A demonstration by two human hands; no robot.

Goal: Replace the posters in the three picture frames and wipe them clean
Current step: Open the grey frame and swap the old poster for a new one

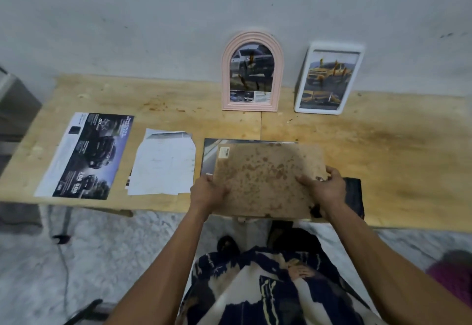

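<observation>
Backing board (265, 179) lies long axis left-right atop a poster (212, 151) at the table's (383, 151) near edge, left hand (208, 193) and right hand (323, 185) gripping opposite short ends, equally near.

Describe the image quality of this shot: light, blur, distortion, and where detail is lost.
Head view: dim, flat indoor light with no hard shadows or glare; wide-angle lens bows the table edge; soft overall, so text on the dark poster is unreadable; the pink arched frame and white frame are fairly clear; both hands, left hand and right hand, slightly smeared on the stained backing board.
</observation>
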